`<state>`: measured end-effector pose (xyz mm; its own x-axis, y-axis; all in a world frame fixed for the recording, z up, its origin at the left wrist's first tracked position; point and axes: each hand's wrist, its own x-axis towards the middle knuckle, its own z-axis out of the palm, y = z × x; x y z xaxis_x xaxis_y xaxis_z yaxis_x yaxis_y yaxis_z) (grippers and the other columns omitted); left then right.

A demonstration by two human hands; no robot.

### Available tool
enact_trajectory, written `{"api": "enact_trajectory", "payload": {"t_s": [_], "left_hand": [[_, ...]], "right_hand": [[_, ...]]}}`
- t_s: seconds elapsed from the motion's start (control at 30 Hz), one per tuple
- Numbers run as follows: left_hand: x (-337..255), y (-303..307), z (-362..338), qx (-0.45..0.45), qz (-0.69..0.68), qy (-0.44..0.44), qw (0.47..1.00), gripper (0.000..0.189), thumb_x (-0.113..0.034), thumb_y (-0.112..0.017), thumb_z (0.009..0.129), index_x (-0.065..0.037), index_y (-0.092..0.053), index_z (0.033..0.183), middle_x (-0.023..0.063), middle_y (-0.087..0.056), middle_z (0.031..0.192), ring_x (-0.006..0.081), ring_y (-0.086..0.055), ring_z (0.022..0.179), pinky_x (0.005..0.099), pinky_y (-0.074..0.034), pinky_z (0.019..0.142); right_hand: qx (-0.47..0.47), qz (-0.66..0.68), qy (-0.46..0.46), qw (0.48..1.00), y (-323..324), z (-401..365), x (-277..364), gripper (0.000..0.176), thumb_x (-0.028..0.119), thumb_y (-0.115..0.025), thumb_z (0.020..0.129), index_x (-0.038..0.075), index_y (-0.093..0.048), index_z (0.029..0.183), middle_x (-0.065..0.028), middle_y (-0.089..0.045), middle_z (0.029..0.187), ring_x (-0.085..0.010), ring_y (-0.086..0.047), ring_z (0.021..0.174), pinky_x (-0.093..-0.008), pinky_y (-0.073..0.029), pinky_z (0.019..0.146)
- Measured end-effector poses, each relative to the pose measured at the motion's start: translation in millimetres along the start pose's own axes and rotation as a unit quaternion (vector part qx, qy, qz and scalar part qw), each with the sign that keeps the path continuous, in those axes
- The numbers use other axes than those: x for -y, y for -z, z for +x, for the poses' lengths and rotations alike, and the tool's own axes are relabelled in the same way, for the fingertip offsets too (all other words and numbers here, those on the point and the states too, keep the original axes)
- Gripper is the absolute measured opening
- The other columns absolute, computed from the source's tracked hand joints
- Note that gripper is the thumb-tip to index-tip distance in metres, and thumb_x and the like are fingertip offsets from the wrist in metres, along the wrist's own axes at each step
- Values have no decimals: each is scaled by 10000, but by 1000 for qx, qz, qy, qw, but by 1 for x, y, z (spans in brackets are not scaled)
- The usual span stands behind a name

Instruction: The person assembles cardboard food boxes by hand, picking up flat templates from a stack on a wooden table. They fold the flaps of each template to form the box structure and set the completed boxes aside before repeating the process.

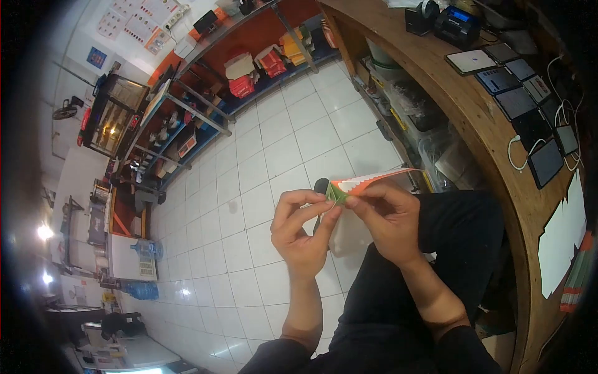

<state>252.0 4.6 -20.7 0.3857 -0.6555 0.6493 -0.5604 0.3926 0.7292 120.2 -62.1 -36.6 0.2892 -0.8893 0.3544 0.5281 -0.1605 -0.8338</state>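
Observation:
In front of my lap I hold a folded paper piece (367, 181), green at the near end and orange and white with a zigzag edge toward the right. My left hand (304, 230) pinches the green end between thumb and fingers. Against the same green part, the thumb and fingers of my right hand (392, 221) are closed, and the orange length runs out above that hand. The exact fold between the fingertips is partly hidden.
A curved wooden table (430, 56) runs along my right, bearing several phones (517, 103) with white cables, a white jagged-edged sheet (564, 230) and a green-and-orange paper stack (579, 274). Plastic bins (411, 106) stand beneath. Shelves (205, 103) line the far side of the tiled floor (249, 174).

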Motion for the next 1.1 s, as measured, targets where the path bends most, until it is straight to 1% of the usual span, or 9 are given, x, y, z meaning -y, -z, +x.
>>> {"api": "enact_trajectory", "payload": {"t_s": [0.17, 0.47, 0.53, 0.73, 0.8, 0.83, 0.87, 0.97, 1.1], "left_hand": [[3, -3, 1, 6, -63, 34, 997, 148, 44, -794, 769, -11, -741, 895, 76, -622, 977, 176, -583, 896, 315, -471, 802], [-20, -8, -2, 48, 215, -91, 971, 215, 28, -750, 819, 16, -726, 1032, 130, -666, 1023, 262, -679, 941, 319, -558, 751], [-26, -15, -7, 52, 240, -55, 968, 235, 59, -694, 842, 29, -720, 1074, 178, -624, 1130, 305, -657, 1037, 387, -535, 930], [-11, -15, -21, 60, 160, -34, 985, 209, 42, -621, 909, 57, -670, 1111, 181, -554, 1227, 303, -591, 1153, 375, -525, 945], [-1, -8, -20, -43, 93, -7, 995, 211, -87, -682, 919, 47, -676, 1081, 160, -586, 1143, 265, -618, 979, 352, -508, 845], [-2, -19, -13, -117, -8, 15, 993, 259, -222, -655, 965, 34, -670, 998, 128, -581, 1010, 235, -581, 891, 340, -472, 799], [-1, -18, -13, -117, -10, 12, 993, 259, -222, -655, 965, 34, -670, 998, 128, -581, 1010, 235, -581, 891, 340, -472, 799], [-1, -4, -16, 56, -32, 124, 990, 391, -297, -501, 1054, 44, -639, 922, 87, -568, 890, 169, -558, 766, 308, -439, 651], [2, -4, -9, 88, 48, 68, 993, 407, -297, -466, 1069, 46, -645, 942, 67, -556, 840, 125, -529, 703, 278, -415, 609]], "right_hand": [[20, 19, -20, 999, 1, -3, -5, 153, -33, -722, 872, -42, -720, 1024, -96, -702, 1011, -132, -661, 955, -255, -511, 828], [19, -167, 65, 984, -8, -7, 1, 185, -21, -673, 900, -41, -707, 1081, -119, -693, 1030, -152, -639, 957, -276, -502, 812], [5, -166, 58, 984, -15, -10, 5, 184, -15, -670, 904, -45, -702, 1083, -124, -694, 1035, -159, -645, 947, -279, -504, 811], [15, -170, 33, 985, -8, -4, 9, 206, -6, -673, 887, -30, -699, 1090, -140, -716, 994, -190, -694, 870, -290, -533, 770], [29, -164, 20, 986, -6, -2, 15, 207, 0, -676, 887, -24, -699, 1092, -137, -724, 995, -181, -699, 873, -290, -535, 770], [86, -151, -12, 985, -6, -3, 25, 205, 3, -678, 888, -23, -699, 1090, -135, -729, 999, -175, -702, 875, -287, -535, 769], [143, -137, -42, 979, -7, -3, 30, 203, 6, -680, 889, -21, -698, 1089, -132, -733, 1003, -168, -705, 878, -284, -535, 768], [129, -121, -43, 983, -9, -5, 17, 203, 8, -688, 885, -22, -694, 1085, -127, -735, 983, -169, -712, 861, -282, -542, 780], [56, -165, -13, 985, -11, -6, 12, 242, 1, -711, 859, -13, -690, 1100, -111, -705, 932, -185, -707, 820, -278, -550, 773]]}}
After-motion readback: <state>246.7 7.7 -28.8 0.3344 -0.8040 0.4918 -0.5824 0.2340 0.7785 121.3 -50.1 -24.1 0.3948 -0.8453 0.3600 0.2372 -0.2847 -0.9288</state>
